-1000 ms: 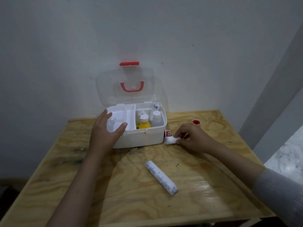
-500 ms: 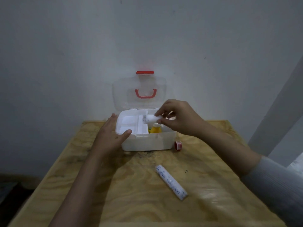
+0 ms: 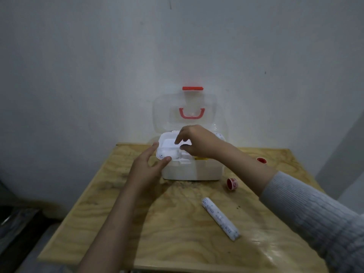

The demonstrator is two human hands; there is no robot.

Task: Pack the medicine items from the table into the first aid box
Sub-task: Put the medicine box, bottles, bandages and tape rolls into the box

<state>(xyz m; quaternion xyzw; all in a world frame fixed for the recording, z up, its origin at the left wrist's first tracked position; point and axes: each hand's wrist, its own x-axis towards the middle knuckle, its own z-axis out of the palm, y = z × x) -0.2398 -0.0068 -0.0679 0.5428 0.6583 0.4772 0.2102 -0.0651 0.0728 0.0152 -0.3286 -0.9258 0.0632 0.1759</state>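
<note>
Seen from the head camera, the white plastic first aid box (image 3: 190,170) with its clear lid (image 3: 185,117) raised sits at frame centre on the pale plywood table (image 3: 177,223). Half a second ago the right hand (image 3: 199,142) held a small white roll pinched over the box; now its fingers are spread and empty above the white inner tray (image 3: 169,149), and a small white item with dark print (image 3: 164,155) lies in the tray's front left compartment, very likely that same roll. I judge that item packed and the right hand free for the next pick. The left hand (image 3: 146,168) has kept its place at the box's left front corner, open, thumb tip touching the rim, steadying rather than gripping. A yellow bottle (image 3: 201,159) shows partly under the right wrist; other contents are hidden by that hand. Counted on the table outside the box: 1 long white printed roll (image 3: 220,221) lying in the lower right of the frame, 1 small red-rimmed tape roll (image 3: 232,184) just right of the box, and 1 red round cap-like item (image 3: 261,160) at centre right near the sleeve. So 3 items appear left to pack, with 2 hands, 1 box and 1 tray in sight.
</note>
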